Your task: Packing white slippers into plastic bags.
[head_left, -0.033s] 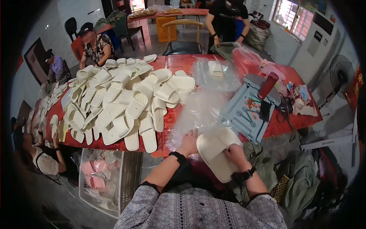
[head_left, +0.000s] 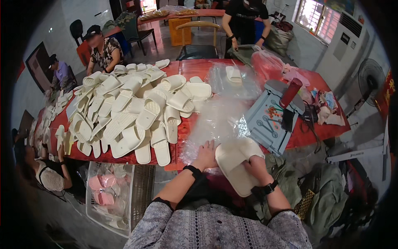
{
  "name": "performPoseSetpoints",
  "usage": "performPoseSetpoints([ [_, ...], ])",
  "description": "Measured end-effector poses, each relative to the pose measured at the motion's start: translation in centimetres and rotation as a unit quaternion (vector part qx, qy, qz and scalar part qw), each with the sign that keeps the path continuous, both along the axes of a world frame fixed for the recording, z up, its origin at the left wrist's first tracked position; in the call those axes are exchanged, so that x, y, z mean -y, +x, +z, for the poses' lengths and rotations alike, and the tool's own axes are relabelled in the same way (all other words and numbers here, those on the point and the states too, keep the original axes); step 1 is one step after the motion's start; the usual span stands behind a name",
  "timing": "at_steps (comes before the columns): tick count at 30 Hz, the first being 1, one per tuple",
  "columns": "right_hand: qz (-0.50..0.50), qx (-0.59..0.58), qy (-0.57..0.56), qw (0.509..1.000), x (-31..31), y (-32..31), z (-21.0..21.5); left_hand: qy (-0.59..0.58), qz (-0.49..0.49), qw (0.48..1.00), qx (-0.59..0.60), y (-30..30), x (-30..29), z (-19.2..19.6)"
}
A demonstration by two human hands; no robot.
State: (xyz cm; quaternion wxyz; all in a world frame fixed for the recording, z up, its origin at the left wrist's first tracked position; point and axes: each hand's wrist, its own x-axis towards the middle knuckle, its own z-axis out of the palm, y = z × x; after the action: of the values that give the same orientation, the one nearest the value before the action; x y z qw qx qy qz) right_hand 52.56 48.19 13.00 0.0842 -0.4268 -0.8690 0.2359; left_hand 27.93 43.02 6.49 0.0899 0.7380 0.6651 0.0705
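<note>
My right hand (head_left: 254, 169) is closed on cream slippers (head_left: 234, 166), apparently two overlapping, held tilted over the table's near edge. Its fingers are partly hidden by the slipper strap. Just left of them, my left hand (head_left: 205, 156) lies with outstretched fingers on the near edge of a stack of clear plastic bags (head_left: 215, 122). Further back, a single cream slipper (head_left: 234, 74) rests on more clear plastic. A large heap of cream slippers (head_left: 124, 99) covers the table to the left of the bags.
A grey plastic tray (head_left: 265, 120) holding small orange bits, a dark phone (head_left: 287, 120) and a red cylinder (head_left: 291, 92) stands at right. Below the red table (head_left: 182, 68) is a white crate (head_left: 130, 199) with bagged pink slippers. Several people work around; a fan (head_left: 370, 79) stands at far right.
The slippers in my right hand have shifted very slightly to the right. My left hand stays on the plastic bags.
</note>
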Motion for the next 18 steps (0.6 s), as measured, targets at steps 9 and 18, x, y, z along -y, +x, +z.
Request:
performPoseSetpoints([
  [9,-0.078,-0.004,0.088,0.993,-0.5,4.1,-2.8,0.029,-0.025,0.999,-0.033,0.1,1.6,-0.9],
  [18,0.025,-0.101,0.073,0.992,0.9,2.9,1.2,0.002,0.033,0.995,0.089,-1.6,-2.7,0.6],
])
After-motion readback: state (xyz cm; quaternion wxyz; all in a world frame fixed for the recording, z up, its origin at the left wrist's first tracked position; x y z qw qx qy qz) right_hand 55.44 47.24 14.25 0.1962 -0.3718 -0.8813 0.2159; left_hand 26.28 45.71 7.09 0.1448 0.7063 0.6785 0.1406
